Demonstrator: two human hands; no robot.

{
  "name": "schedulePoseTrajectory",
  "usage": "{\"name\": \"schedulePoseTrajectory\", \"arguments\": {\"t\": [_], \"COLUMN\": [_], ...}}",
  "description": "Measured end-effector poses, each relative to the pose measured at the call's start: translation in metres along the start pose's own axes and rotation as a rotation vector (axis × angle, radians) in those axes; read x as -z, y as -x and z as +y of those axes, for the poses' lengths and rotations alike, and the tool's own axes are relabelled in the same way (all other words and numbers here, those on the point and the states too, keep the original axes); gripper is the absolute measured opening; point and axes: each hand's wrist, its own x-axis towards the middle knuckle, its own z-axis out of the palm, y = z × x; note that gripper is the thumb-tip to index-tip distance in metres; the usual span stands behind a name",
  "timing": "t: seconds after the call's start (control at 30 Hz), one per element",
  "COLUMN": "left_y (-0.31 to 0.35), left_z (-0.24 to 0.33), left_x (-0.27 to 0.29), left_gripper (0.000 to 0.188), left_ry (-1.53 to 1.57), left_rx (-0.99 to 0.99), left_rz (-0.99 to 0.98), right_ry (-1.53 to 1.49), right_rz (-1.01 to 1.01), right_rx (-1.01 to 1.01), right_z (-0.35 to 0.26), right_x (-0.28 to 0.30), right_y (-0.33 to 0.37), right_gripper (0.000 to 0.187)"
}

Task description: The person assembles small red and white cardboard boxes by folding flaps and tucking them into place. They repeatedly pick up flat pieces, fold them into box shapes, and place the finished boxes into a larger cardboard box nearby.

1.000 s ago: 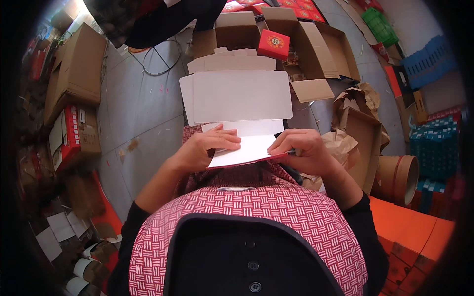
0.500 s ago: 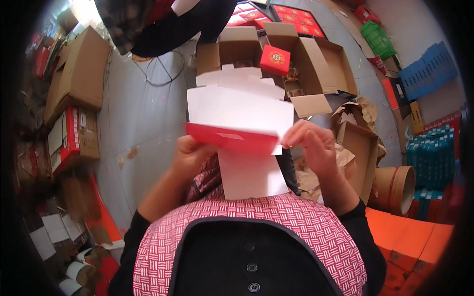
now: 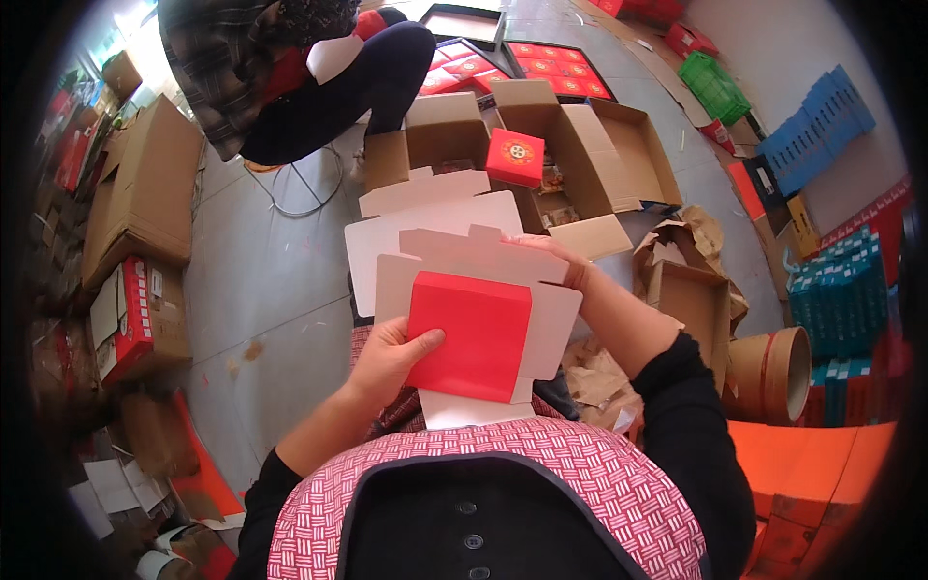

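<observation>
In front of my lap lies a partly folded cardboard box blank (image 3: 470, 333), its square red panel facing up and pale flaps spreading around it. My left hand (image 3: 389, 356) grips the blank's left side, thumb pressed on the red panel and fingers underneath. At the far right edge of the blank, my right hand (image 3: 551, 259) is closed on a pale flap; its fingertips are partly hidden. Another white flat blank (image 3: 365, 253) sits beneath, sticking out beyond the left and far edges. Part of a white sheet shows against my patterned apron (image 3: 483, 440).
Beyond the blanks stand open brown cartons (image 3: 443, 121), with a finished red box (image 3: 515, 157) resting on one. Another person (image 3: 333, 97) sits at the far left. Crumpled brown paper (image 3: 597, 382) and a cardboard tube (image 3: 768, 375) lie to the right. Large cartons (image 3: 145, 203) line the left.
The blank has turned from edge-on to nearly flat, its red panel now facing up. My right hand has moved to its far edge; my left thumb now lies on the red panel.
</observation>
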Motion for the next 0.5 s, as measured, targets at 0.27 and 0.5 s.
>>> {"name": "schedulePoseTrajectory", "arguments": {"t": [0.27,0.5], "left_y": [0.0,-0.007], "left_z": [0.002,-0.002], "left_x": [0.003,0.002], "left_gripper": [0.021,0.02], "left_ry": [-0.104,-0.118], "left_rx": [0.042,0.061], "left_rz": [0.1,0.17], "right_ry": [0.715,1.236], "right_rz": [0.089,-0.09], "right_rx": [-0.342,-0.06], "right_z": [-0.051,-0.05], "right_x": [-0.065,-0.081], "right_y": [-0.005,0.0], "right_gripper": [0.044,0.052]}}
